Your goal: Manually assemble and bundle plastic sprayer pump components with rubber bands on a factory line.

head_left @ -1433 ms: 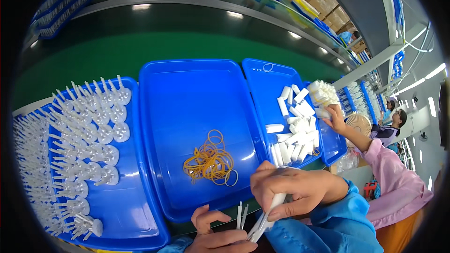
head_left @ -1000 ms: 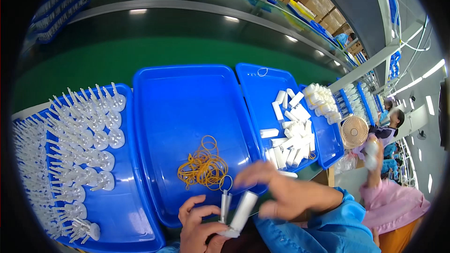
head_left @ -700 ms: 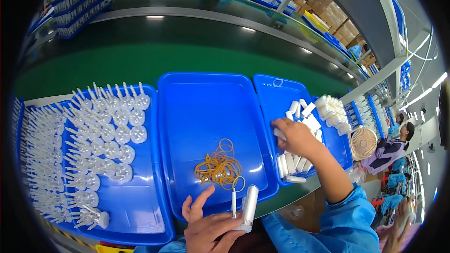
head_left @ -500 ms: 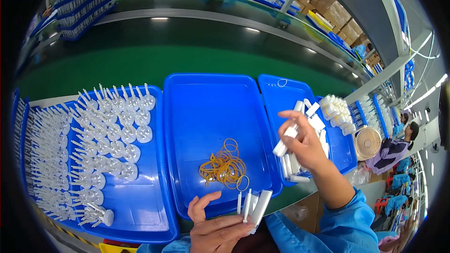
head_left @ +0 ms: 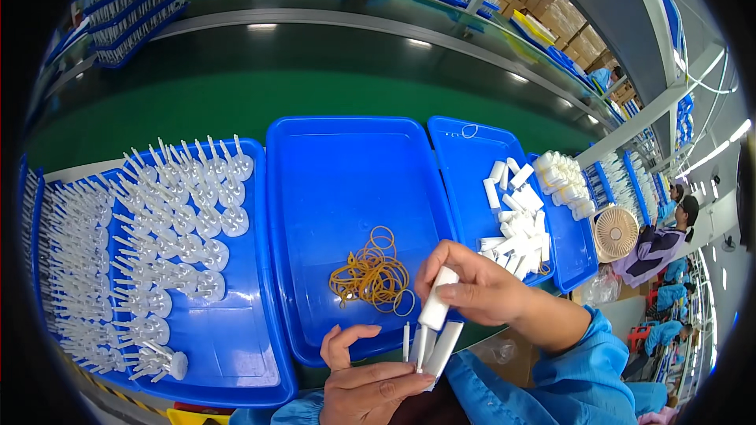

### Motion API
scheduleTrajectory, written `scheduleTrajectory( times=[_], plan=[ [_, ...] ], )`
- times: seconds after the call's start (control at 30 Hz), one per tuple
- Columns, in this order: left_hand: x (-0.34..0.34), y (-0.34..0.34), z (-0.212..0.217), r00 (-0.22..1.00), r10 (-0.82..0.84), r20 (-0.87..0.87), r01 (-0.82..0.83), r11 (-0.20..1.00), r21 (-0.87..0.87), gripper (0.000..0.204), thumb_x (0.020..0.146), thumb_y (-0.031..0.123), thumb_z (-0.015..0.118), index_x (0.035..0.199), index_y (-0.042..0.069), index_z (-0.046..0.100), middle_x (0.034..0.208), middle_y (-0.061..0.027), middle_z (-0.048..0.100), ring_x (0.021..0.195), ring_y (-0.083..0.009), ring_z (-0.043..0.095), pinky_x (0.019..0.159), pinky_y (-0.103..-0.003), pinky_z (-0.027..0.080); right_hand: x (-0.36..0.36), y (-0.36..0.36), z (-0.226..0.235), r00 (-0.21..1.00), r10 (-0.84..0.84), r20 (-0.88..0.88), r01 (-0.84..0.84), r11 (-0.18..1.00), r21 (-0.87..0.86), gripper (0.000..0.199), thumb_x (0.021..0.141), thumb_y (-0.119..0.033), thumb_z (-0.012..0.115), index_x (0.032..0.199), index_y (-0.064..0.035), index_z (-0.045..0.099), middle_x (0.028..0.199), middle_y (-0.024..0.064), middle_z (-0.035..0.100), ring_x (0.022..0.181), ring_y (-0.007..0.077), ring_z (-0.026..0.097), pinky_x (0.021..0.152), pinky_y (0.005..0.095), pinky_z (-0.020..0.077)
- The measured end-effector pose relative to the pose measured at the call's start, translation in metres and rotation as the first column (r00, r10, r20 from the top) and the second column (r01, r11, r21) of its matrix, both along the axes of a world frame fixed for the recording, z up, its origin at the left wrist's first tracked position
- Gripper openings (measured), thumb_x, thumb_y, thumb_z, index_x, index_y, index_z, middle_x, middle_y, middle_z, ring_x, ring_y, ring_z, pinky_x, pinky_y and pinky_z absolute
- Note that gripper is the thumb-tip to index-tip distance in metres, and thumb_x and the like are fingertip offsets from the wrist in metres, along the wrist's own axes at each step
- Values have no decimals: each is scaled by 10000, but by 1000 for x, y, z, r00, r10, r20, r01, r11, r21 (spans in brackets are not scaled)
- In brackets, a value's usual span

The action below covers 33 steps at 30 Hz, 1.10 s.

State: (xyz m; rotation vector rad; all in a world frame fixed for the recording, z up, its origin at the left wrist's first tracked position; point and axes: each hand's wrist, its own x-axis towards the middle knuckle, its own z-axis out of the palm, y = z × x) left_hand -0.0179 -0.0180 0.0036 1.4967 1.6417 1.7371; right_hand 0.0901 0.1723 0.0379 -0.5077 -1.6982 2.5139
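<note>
The right hand (head_left: 480, 291) is pinching a white plastic tube (head_left: 438, 308), lowering it toward the left hand (head_left: 370, 386) — which is clutching a bundle of tubes (head_left: 433, 346). Off the middle tray's (head_left: 346, 181) near edge, a loose grip could be spilling them.

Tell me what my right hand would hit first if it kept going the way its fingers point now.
Likely the small bunch of white pieces in the left hand: the right hand points its white tube down-left at them, almost touching, though depth is unclear.
</note>
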Motion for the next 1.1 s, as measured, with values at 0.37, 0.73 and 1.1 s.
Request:
scheduleTrajectory(
  times=[0.37, 0.73, 1.1],
  plan=[
    [4, -3, -3, 992, -67, -103, 55, 992, -114, 158, 620, 156, 732, 746, 245, 696, 779, 95, 640, 1012, -241, 485, 984, -461, 208, 20, 3, 18, 963, 155, 219, -243, 852, 464, 190, 958, -240, 408, 997, -55, 417, 788, 32, 483, 701, 105, 440, 641, 260, 379],
    [1, 0, -6, 1000, -23, 2, 23, 998, -66, 153, 638, 206, 719, 751, 145, 636, 886, 2, 605, 1091, -310, 450, 977, -474, 213, 23, -7, 21, 931, 320, 179, -365, 763, 534, 143, 927, -189, 450, 991, -61, 457, 909, 75, 517, 895, 249, 428, 835, 349, 324],
    [-5, 2, -5, 1000, -10, 22, 11, 998, -59, 112, 658, 175, 715, 734, 119, 653, 950, -56, 600, 1132, -374, 427, 973, -485, 250, 17, 18, 12, 991, 121, 53, -76, 201, 977, 396, 852, -327, 552, 1150, -67, 552, 981, 121, 581, 917, 275, 528, 836, 389, 355]
  ],
)
